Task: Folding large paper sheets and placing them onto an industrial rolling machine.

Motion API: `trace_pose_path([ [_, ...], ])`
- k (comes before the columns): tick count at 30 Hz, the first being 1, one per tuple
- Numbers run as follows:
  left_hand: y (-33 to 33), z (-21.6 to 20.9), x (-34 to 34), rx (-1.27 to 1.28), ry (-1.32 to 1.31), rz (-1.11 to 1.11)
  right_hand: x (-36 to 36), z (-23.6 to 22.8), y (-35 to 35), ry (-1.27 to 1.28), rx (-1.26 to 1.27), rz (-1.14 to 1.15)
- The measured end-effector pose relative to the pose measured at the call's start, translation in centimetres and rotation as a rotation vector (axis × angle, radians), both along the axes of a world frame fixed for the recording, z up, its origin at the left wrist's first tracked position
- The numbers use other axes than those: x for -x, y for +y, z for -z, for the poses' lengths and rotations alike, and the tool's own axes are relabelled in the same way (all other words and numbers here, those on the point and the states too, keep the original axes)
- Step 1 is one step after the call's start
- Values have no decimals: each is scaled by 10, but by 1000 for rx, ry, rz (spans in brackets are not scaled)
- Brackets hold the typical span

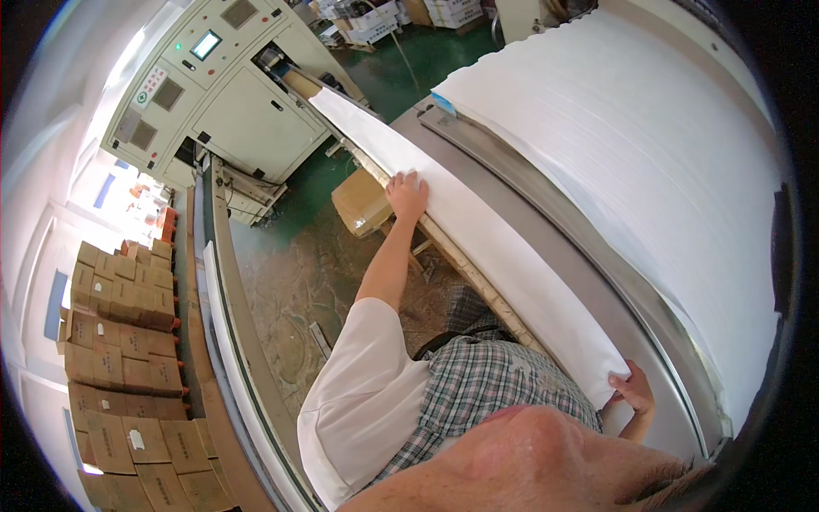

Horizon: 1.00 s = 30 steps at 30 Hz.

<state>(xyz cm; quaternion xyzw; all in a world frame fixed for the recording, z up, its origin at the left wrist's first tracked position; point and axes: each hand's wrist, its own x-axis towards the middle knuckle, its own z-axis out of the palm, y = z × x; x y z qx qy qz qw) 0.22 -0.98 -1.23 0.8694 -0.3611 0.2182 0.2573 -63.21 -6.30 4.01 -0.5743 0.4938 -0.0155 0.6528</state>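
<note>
A long, soft white stack of tissue-like paper [503,239] lies along a narrow ledge, running from the far left toward the near right. My left hand [408,196] is bent over its left edge, partway along, with the fingers close together on the paper and the thumb hard to see. At the near end, my right hand [633,388] grips the corner between thumb and fingers. The paper there is slightly crumpled. Right of the stack runs a grey metal table surface [589,264], and beyond it a broad white paper sheet [623,145] spreads over a machine.
A cream machine cabinet [247,111] with a small lit screen stands at the far left, its opening facing the ledge's far end. A cardboard box [360,203] sits beside the ledge. Cartons [128,341] are piled at left, behind a long rail [247,384].
</note>
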Motion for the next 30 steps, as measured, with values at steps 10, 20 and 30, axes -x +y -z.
trace_pose_path([
  [10,4,3,-13,-188,-28,25,0,-3,-3,39,5,-27],
  [20,0,2,-7,-98,-65,-18,-5,-14,-1,54,-17,-20],
  [30,1,6,-7,-86,-70,-18,-1,-7,-2,47,-27,-25],
])
